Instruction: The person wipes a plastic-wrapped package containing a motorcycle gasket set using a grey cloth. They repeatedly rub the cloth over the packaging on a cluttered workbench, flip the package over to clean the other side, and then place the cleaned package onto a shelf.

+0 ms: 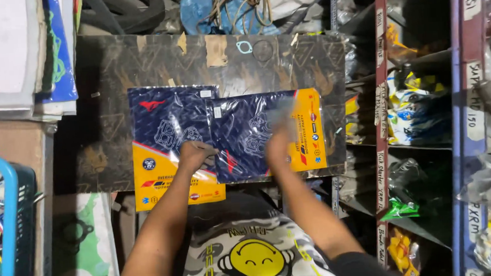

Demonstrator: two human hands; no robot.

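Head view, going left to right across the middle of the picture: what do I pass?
Blue basket → left gasket pack → left hand → right gasket pack → right hand → shelf rack with bagged parts.

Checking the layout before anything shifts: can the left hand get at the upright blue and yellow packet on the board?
Probably yes. The left hand already rests on the upright packet, with nothing over it. The right hand is apart, on the sideways packet overlapping its right edge.
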